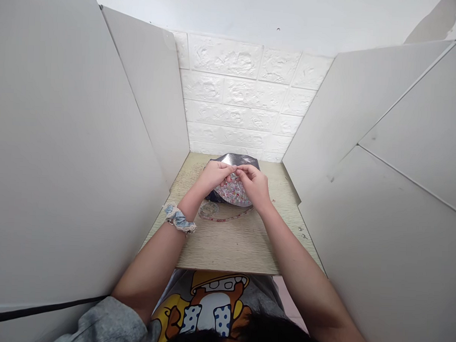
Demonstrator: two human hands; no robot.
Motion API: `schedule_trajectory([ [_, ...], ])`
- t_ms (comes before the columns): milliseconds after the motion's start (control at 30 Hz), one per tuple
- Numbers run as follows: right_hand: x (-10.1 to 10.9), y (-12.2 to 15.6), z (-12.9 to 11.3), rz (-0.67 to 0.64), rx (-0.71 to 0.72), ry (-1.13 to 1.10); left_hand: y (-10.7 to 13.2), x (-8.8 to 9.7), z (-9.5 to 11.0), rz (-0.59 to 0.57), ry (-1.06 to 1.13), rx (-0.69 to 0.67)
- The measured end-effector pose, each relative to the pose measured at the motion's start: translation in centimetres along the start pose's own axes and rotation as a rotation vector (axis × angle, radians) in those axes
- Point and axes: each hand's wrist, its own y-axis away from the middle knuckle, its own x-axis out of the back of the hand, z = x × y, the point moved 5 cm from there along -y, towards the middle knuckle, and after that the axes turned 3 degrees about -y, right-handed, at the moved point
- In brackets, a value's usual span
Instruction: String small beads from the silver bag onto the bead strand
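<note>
– Desk is tiny, a wood top boxed in by white panels. Both hands meet right over the beads: left hand and right hand, fingertips pinched narrow and touching each other. Whatever's between them is too small to make out.

– Where do the beads sit?

– Heaped on a dark foil bag at the back of the desk, just under the hands. My guess at the risk: if that pinch slips, whatever's in it drops into the heap. A wrist knock could also scatter the lot, since the bag looks flat with no real rim.

– Anything else close by?

– Yeah, a strand lies on the desk just beside the left wrist, which wears a scrunchie. Some loose bits sit near the right edge. The panels crowd both elbows, and there's a brick wall behind the bag.
</note>
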Motion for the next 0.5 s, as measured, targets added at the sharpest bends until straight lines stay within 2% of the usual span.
schedule_trajectory([
  [267, 0.10, -0.12, 0.43, 0.016, -0.047, -0.100, -0.25, 0.01, -0.11, 0.008, 0.015, -0.026],
  [500, -0.05, -0.13, 0.41, 0.005, -0.020, -0.059, -0.17, 0.08, 0.01, 0.015, -0.010, -0.031],
])
